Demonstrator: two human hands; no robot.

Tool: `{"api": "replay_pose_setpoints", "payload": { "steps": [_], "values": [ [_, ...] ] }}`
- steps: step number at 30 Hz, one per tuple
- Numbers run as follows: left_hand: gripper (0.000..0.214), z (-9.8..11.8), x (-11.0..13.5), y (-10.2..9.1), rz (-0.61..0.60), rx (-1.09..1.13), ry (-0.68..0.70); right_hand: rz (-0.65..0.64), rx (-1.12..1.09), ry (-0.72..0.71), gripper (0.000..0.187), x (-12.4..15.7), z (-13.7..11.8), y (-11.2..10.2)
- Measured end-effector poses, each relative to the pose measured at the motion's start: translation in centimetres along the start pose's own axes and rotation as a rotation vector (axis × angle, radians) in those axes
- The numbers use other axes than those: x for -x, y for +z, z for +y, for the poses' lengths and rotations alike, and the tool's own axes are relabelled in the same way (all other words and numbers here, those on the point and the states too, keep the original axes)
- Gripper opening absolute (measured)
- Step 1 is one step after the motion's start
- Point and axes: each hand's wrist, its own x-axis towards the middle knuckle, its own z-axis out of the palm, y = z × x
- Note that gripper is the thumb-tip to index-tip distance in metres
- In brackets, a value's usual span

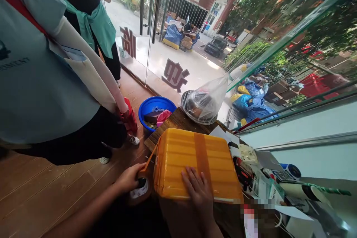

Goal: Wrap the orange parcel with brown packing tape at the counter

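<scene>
A yellow-orange box (178, 156), ridged and glossy, lies on the dark wooden table. A darker band of packing tape (203, 154) runs across its top. My right hand (196, 187) rests flat on the box's upper face, fingers spread. At the box's left side, my left hand (130, 178) is closed on a roll of brown tape (142, 196). From the roll, a taut strip of tape (151, 158) rises to the box's upper left edge. Part of the roll is hidden by the hand and shadow.
A blue tub (145, 105) with mixed items stands on the floor behind the table (152, 139). A plastic-covered metal bowl (195, 109) sits at the table's far corner. Clutter, including a QR-code card (283, 176), lines the right. Two people (47, 81) stand at left.
</scene>
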Motion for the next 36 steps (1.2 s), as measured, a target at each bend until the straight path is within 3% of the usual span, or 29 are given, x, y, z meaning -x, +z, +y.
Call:
{"api": "replay_pose_setpoints", "payload": {
  "steps": [2,4,8,12,16,18,20,26,28,31,33,36],
  "values": [
    [0.065,-1.2,0.8,1.0,0.166,0.102,-0.014,0.049,-0.027,0.06,0.063,0.8,-2.1,1.0],
    [0.06,-1.7,1.4,1.8,0.256,0.115,-0.032,0.125,-0.018,0.118,0.057,1.7,-4.9,2.6],
    [0.061,-1.1,1.6,1.8,0.181,0.006,-0.062,0.334,0.068,0.243,0.046,2.4,-9.1,6.4],
    [0.067,0.0,1.0,-1.4,0.04,0.026,-0.016,0.366,0.078,0.281,0.053,1.5,-9.1,9.3],
    [0.065,0.9,-0.8,-5.9,-0.111,0.154,0.032,0.276,0.029,0.35,0.053,-1.6,-8.1,11.2],
    [0.065,1.3,-1.8,-7.0,-0.151,0.151,0.072,0.24,0.03,0.378,0.051,-3.4,-7.6,11.5],
    [0.07,1.4,-2.5,-6.9,-0.165,0.105,0.087,0.236,0.05,0.37,0.049,-4.5,-7.0,11.3],
    [0.084,1.0,-1.6,-3.6,-0.175,-0.028,0.144,0.235,0.073,0.338,0.045,-3.8,-6.6,7.4],
    [0.087,1.0,-1.1,-3.4,-0.196,-0.022,0.182,0.264,0.047,0.368,0.047,-3.1,-8.4,6.2],
    [0.08,1.0,-1.0,-4.1,-0.249,0.043,0.252,0.27,-0.131,0.366,0.038,-2.2,-13.5,6.2],
    [0.076,0.8,-1.3,-4.6,-0.283,0.102,0.277,0.189,-0.277,0.448,0.043,-2.2,-17.5,7.5],
    [0.078,0.4,-1.8,-5.0,-0.339,0.191,0.277,0.079,-0.292,0.736,0.055,-3.4,-21.7,10.6]
  ]
}}
